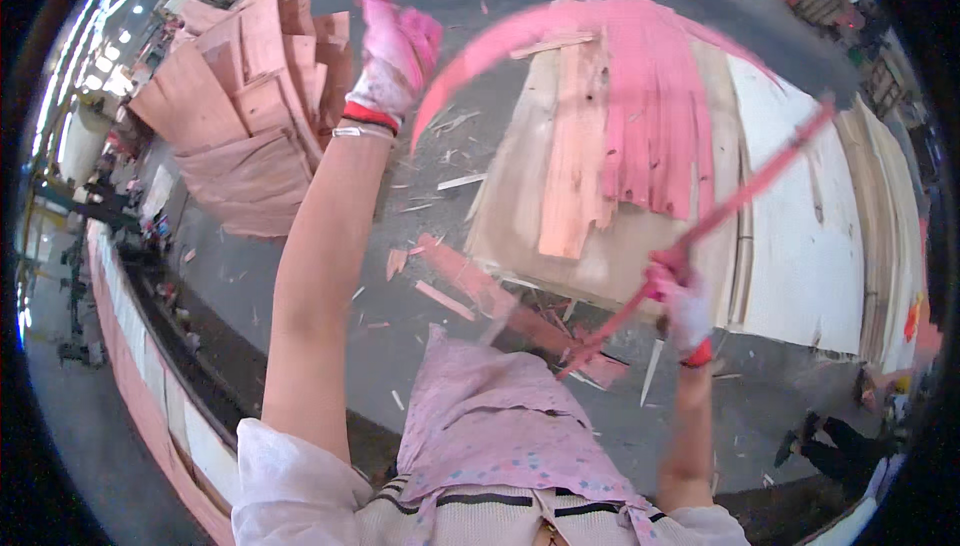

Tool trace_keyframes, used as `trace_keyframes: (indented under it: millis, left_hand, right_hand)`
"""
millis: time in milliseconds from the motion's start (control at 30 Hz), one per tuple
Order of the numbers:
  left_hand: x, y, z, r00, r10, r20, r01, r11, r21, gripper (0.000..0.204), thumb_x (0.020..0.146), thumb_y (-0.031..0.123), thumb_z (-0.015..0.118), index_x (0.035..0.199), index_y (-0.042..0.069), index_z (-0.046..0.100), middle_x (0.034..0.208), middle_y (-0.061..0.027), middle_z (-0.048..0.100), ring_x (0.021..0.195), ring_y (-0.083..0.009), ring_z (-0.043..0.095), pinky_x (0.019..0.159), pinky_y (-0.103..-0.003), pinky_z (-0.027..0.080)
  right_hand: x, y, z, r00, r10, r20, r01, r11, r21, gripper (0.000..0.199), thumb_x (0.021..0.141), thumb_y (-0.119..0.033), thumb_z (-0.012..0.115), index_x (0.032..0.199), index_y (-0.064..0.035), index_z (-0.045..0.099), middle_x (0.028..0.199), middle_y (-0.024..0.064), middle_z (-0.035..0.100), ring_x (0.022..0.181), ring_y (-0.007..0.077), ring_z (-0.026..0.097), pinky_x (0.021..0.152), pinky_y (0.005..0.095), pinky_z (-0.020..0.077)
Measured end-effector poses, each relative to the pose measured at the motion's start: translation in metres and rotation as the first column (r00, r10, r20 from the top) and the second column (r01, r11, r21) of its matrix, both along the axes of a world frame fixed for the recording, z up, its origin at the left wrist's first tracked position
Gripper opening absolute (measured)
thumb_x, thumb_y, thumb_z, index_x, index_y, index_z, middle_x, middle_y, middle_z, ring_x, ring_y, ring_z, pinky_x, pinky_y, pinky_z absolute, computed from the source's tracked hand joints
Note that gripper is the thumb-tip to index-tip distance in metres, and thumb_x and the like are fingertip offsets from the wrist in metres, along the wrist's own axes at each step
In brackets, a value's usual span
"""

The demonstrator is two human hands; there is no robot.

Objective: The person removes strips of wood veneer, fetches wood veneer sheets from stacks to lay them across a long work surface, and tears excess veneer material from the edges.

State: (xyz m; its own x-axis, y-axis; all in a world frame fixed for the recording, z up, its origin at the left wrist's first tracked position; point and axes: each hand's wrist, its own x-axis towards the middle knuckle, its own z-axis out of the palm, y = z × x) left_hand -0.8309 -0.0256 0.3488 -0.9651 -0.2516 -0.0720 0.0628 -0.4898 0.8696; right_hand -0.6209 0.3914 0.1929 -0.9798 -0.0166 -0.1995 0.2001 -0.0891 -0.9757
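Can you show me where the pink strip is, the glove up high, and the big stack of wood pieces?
pink strip [760, 181], head view, middle of its length.
left hand [395, 51], head view, glove's back.
stack of veneer pieces [245, 106], head view, top sheets.

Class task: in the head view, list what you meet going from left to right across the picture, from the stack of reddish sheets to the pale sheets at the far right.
Reddish veneer stack → left hand → pink strips → right hand → pale sheets.
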Motion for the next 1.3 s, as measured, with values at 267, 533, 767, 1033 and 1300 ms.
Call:
trace_keyframes:
  millis: [267, 533, 767, 1033, 1300]
  left_hand:
    - [0.121, -0.039, -0.055, 0.691, -0.677, -0.253, 0.674, 0.730, -0.111, 0.054, 0.090, 0.029, 0.058, 0.135, 0.005, 0.040, 0.134, -0.0106, 0.047, 0.120, -0.0198, 0.047, 0.102, -0.035, 0.039]
    - [0.330, -0.218, -0.110, 0.975, -0.185, 0.121, 0.216, 0.911, -0.352, 0.060, 0.082, 0.016, 0.070, 0.134, 0.003, 0.042, 0.126, -0.0056, 0.053, 0.109, -0.0121, 0.052, 0.095, -0.029, 0.043]
    - [0.537, -0.425, -0.157, 0.974, 0.089, 0.210, -0.047, 0.979, -0.196, 0.037, 0.086, 0.028, 0.065, 0.114, 0.003, 0.059, 0.092, -0.0008, 0.064, 0.083, -0.0070, 0.058, 0.075, -0.024, 0.048]
    - [0.655, -0.562, -0.148, 0.897, 0.198, 0.395, -0.207, 0.978, -0.018, 0.035, 0.090, 0.028, 0.053, 0.116, 0.005, 0.058, 0.092, -0.0006, 0.065, 0.082, -0.0085, 0.061, 0.072, -0.023, 0.048]
    - [0.703, -0.743, -0.198, 0.768, 0.345, 0.540, -0.454, 0.888, 0.079, 0.039, 0.092, 0.034, 0.053, 0.117, 0.004, 0.057, 0.099, -0.0022, 0.063, 0.081, -0.0101, 0.060, 0.072, -0.024, 0.048]
  right_hand:
    - [-0.051, -0.176, 0.065, 0.950, 0.212, -0.231, -0.200, 0.977, 0.074, 0.021, 0.085, -0.005, 0.059, 0.105, 0.0018, 0.061, 0.078, 0.0009, 0.062, 0.068, 0.0056, 0.054, 0.061, 0.0214, 0.0461]
    - [-0.020, -0.462, 0.090, 0.857, 0.489, -0.166, -0.516, 0.795, -0.318, 0.025, 0.087, -0.007, 0.055, 0.110, 0.0012, 0.060, 0.097, 0.0075, 0.064, 0.073, 0.0104, 0.059, 0.060, 0.0243, 0.0480]
    - [0.111, -0.744, 0.051, 0.593, 0.800, -0.090, -0.782, 0.547, -0.298, 0.050, 0.089, -0.020, 0.056, 0.134, -0.0046, 0.041, 0.109, 0.0061, 0.061, 0.070, 0.0115, 0.057, 0.059, 0.0251, 0.0476]
    - [0.187, -0.968, 0.002, 0.226, 0.971, -0.075, -0.902, 0.179, -0.393, 0.049, 0.085, -0.018, 0.061, 0.129, -0.0066, 0.043, 0.109, 0.0120, 0.060, 0.060, 0.0121, 0.056, 0.051, 0.0252, 0.0471]
    - [0.195, -1.222, -0.046, 0.260, 0.965, 0.037, -0.886, 0.254, -0.388, 0.031, 0.088, -0.012, 0.060, 0.118, -0.0047, 0.053, 0.098, 0.0019, 0.062, 0.060, 0.0091, 0.057, 0.050, 0.0240, 0.0480]
